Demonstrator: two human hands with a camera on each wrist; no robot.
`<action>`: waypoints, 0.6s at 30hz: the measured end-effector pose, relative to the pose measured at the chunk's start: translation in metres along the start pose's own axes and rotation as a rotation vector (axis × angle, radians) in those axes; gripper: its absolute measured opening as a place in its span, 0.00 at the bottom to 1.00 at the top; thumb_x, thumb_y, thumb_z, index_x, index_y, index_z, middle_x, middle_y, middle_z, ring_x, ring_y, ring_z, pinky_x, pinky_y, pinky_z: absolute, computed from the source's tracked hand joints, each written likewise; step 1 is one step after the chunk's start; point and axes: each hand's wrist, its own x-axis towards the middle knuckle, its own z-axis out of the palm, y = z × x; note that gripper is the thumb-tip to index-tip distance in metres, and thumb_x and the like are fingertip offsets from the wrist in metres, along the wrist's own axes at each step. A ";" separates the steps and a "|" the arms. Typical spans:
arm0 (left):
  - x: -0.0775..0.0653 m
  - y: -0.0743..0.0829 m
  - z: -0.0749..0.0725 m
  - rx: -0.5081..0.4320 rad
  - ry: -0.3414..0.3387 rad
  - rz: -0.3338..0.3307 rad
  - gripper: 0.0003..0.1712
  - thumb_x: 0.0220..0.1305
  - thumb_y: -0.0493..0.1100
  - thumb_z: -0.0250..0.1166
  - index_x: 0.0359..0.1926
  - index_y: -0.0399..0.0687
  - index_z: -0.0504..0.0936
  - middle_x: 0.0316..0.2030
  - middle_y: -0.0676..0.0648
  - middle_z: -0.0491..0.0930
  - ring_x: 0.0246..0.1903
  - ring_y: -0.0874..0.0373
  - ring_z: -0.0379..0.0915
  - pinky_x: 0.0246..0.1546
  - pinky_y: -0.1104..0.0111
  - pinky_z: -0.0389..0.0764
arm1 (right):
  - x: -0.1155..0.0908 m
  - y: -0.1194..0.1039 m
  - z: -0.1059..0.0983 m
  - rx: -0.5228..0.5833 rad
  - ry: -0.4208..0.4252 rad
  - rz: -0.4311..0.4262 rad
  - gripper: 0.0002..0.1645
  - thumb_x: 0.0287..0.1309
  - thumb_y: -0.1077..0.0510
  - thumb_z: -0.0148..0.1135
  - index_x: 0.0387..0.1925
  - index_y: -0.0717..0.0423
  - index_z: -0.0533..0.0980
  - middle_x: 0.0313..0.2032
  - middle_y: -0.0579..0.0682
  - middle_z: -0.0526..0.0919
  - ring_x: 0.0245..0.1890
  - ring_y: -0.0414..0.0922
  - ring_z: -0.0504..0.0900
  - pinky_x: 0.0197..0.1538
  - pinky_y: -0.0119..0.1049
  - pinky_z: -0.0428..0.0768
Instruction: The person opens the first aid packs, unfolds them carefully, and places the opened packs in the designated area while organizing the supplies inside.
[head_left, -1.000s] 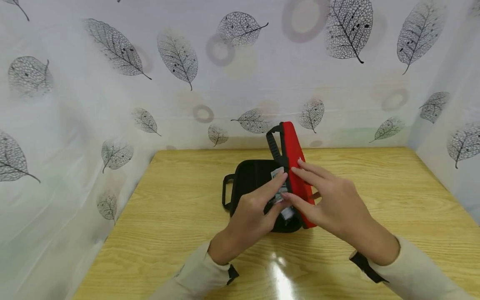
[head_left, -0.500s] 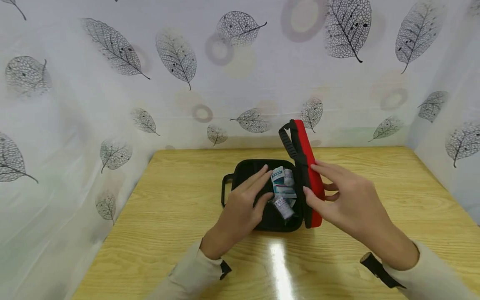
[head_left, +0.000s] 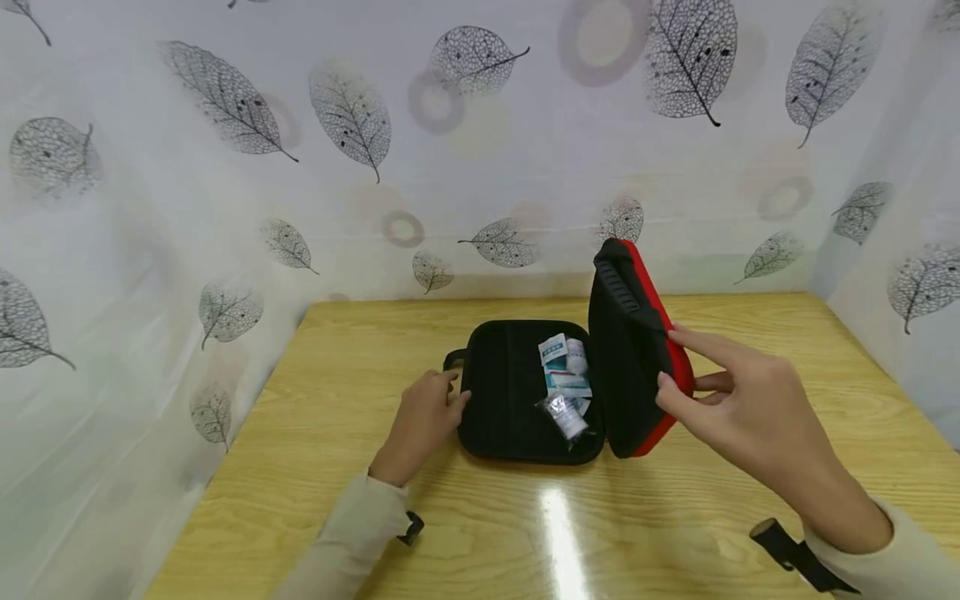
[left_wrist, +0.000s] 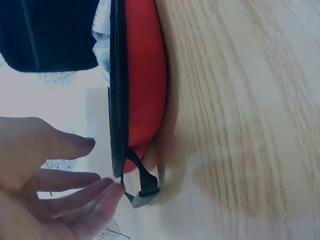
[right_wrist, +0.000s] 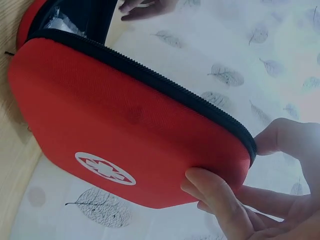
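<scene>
A red first-aid case with a black lining stands open on the table. Its base (head_left: 486, 400) lies flat, and its lid (head_left: 630, 367) is tilted up on the right. A white cross emblem (right_wrist: 105, 168) marks the lid's outside in the right wrist view. My right hand (head_left: 757, 408) pinches the lid's edge, thumb on the zipper rim and fingers on the red shell. At the base's left side, my left hand (head_left: 423, 421) has its fingertips right at the rim beside the black handle (left_wrist: 145, 182). In the base lie a plastic-wrapped white roll (head_left: 566, 417) and several small packets (head_left: 567, 384).
The wooden table (head_left: 315, 467) extends around the case, with light glare at its front. A white leaf-print curtain (head_left: 480, 167) hangs behind it and along both sides. Dark straps (head_left: 795, 554) sit at the cuffs.
My right hand has swung the lid open to the right, uncovering the contents. My left hand has moved from the lid's edge across the base to its left rim.
</scene>
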 end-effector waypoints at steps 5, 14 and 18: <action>0.002 -0.006 0.000 -0.084 -0.143 -0.081 0.12 0.72 0.41 0.64 0.44 0.32 0.84 0.23 0.48 0.78 0.20 0.59 0.70 0.22 0.67 0.71 | -0.006 0.007 -0.007 0.042 -0.016 0.117 0.31 0.48 0.67 0.75 0.58 0.58 0.82 0.50 0.65 0.85 0.25 0.20 0.80 0.25 0.20 0.77; 0.004 -0.015 0.003 -0.183 -0.265 -0.182 0.14 0.72 0.41 0.63 0.50 0.33 0.83 0.18 0.51 0.70 0.16 0.61 0.62 0.21 0.69 0.65 | -0.018 0.033 -0.021 0.056 -0.057 0.266 0.30 0.55 0.64 0.73 0.62 0.58 0.79 0.38 0.68 0.87 0.25 0.23 0.83 0.19 0.28 0.72; 0.006 -0.019 0.004 -0.168 -0.261 -0.191 0.15 0.72 0.39 0.64 0.52 0.31 0.82 0.18 0.51 0.69 0.18 0.60 0.63 0.23 0.68 0.67 | -0.021 0.045 -0.026 0.044 -0.126 0.367 0.29 0.61 0.58 0.70 0.63 0.60 0.78 0.36 0.65 0.88 0.25 0.26 0.84 0.20 0.32 0.72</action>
